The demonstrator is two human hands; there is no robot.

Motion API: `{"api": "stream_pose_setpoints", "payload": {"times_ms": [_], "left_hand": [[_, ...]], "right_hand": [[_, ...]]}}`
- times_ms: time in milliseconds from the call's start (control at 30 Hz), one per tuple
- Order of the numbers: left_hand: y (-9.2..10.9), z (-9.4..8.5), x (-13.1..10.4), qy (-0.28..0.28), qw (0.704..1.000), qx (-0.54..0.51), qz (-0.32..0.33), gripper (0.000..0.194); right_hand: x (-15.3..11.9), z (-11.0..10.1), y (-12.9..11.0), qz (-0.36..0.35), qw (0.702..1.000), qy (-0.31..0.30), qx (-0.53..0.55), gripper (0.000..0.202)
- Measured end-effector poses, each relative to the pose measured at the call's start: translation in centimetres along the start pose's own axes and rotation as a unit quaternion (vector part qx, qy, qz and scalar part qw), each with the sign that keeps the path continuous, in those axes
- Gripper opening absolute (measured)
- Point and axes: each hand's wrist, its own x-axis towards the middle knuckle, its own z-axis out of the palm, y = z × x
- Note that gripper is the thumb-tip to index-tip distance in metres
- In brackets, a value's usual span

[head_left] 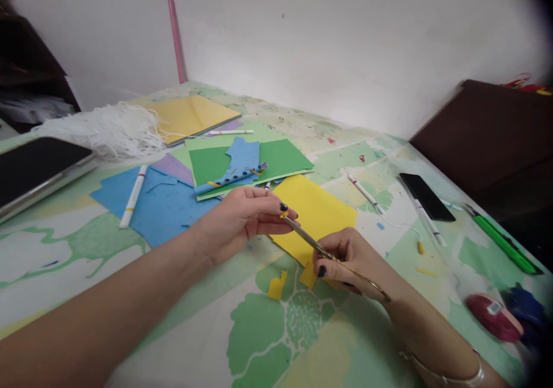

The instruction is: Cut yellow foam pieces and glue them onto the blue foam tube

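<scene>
My left hand (254,215) is pinched at the centre, its thumb and forefinger closed on a tiny yellow piece (284,215). My right hand (345,258) is closed around a pair of scissors (306,238), whose tips touch that tiny piece. Beneath the hands lies a yellow sheet (319,203), with small yellow scraps (277,285) near its front edge. Behind my left hand, a rolled blue strip with dark dots (233,177) and a blue cut piece (243,154) rest on a green sheet (285,157).
Blue sheets (159,203) and a marker (133,196) lie left, near white string (112,128) and a tablet-like device (38,169). At right are a black phone (427,196), more markers (365,194), a green cutter (503,244) and a red object (493,317).
</scene>
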Motion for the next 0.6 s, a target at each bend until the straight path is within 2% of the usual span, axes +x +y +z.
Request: {"api": "stream_pose_setpoints", "payload": {"times_ms": [367,600], "left_hand": [[0.17,-0.32,0.14,-0.016,0.998,0.051,-0.020,0.007],[0.14,-0.26,0.16,-0.007,0.997,0.077,-0.012,0.007]], "right_hand": [[0.25,-0.13,0.32,0.017,1.000,0.008,-0.011,0.042],[0.30,-0.10,0.10,0.026,1.000,0.008,-0.005,0.043]]}}
